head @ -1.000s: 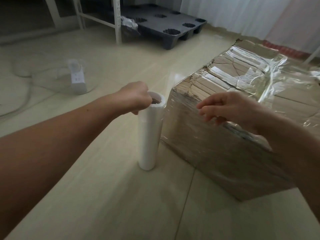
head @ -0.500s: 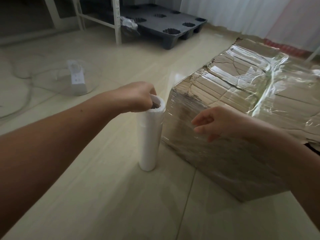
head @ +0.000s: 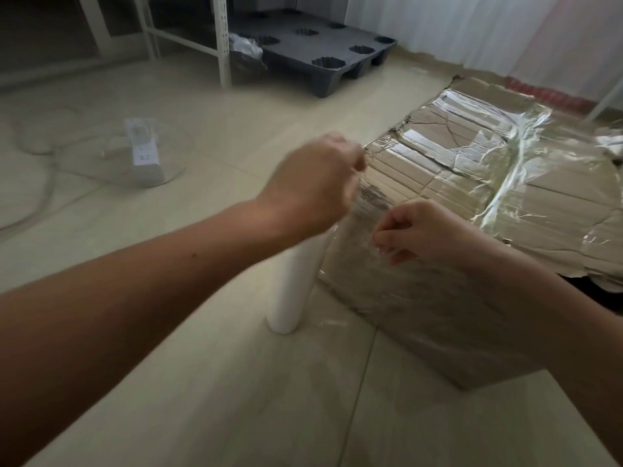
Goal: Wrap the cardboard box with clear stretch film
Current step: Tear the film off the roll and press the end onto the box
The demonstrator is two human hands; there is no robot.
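Standing roll (head: 292,291) under left grip (head: 317,183), film (head: 370,201) pinched by right grip (head: 416,234).

1 cardbd box (head: 448,335), 1 film roll (head: 292,291), 2 hands (head: 313,187) (head: 424,234), 1 pwr strip (head: 143,153), 1 pallet (head: 323,45)

The left arm reached forward from the lower left, its bare forearm long across the view, the wrist bent slightly downward. The left hand (head: 313,187) showed its back, knuckles up, fingers curled in and blurred, pinching the upper edge of the stretch film (head: 367,203). The right arm came in from the lower right, forearm bare. The right hand (head: 428,230) sat lower than the left and just beside it, fingers curled, thumb and fingertips (head: 382,242) pinching the same film.
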